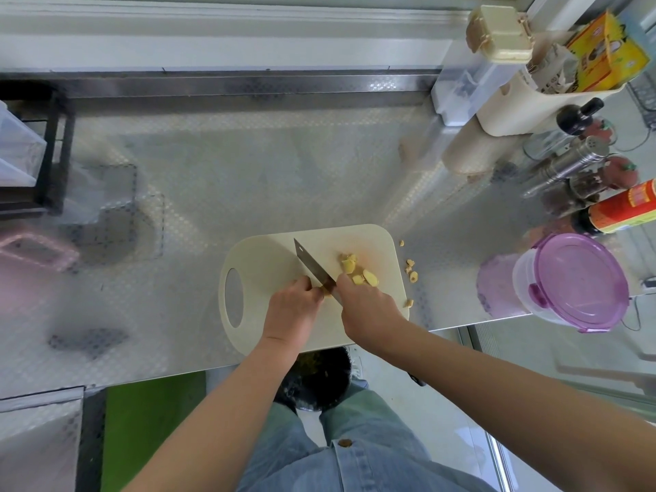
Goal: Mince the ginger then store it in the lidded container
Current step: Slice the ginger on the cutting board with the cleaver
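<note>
Table point(248, 165): metal, patterned. Cutting board point(269, 257): cream, at near edge. Ginger point(355, 271): yellow slices on board's right half; stray bits point(411, 271) off its right edge. Knife point(312, 268): blade angled over board. Right hand point(369, 307): closed around knife handle. Left hand point(294, 307): curled, fingertips pinning a small ginger piece beside blade. Lidded container point(571, 282): purple lid closed, far right.

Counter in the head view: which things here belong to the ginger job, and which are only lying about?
For the job: knife, ginger pieces, cutting board, container with purple lid, left hand, right hand.

Lying about: red-labelled bottle, metal shaker, cream bin, yellow box.
</note>
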Demonstrator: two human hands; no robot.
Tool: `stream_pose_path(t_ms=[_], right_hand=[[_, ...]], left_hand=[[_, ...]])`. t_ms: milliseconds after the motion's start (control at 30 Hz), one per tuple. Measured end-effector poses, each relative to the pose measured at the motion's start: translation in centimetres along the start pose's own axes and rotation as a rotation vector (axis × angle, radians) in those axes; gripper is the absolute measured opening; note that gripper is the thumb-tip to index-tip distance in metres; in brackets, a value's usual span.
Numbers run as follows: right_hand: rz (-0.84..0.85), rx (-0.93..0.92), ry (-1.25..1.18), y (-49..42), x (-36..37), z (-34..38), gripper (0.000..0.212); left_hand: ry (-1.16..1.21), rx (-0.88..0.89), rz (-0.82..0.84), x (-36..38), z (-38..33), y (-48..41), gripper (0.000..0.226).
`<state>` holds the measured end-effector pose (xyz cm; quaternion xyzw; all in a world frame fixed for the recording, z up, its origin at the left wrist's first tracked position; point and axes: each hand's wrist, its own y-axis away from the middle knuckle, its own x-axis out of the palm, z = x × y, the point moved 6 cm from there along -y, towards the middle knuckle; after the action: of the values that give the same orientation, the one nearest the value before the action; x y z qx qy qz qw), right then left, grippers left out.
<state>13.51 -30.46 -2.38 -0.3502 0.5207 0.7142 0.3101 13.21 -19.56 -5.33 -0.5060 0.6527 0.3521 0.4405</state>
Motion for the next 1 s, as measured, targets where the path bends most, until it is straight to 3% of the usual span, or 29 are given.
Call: stream_pose_path(t_ms=[567, 733, 833, 1000], right_hand=[[-0.059, -0.038, -0.067, -2.7, 0.8, 0.5, 0.018], [-0.095, -0.021, -0.173, -3.1, -0.1, -0.3, 0.026], [-0.122, -0.078, -0.193, -2.4, -0.9, -0.6, 0.019], [-0.077, -0.106, -0.117, -1.5, -1.7, -0.4, 0.026]], left_hand=[[0.059, 0.014, -0.032, 0.0, 0.2, 0.0, 0.026], [0.068, -0.021, -0.025, 0.2, 0.5, 0.2, 0.027], [0.086, -0.029, -0.026, 0.2, 0.6, 0.2, 0.027], [0.089, -0.033, -0.015, 0.2, 0.5, 0.3, 0.027]])
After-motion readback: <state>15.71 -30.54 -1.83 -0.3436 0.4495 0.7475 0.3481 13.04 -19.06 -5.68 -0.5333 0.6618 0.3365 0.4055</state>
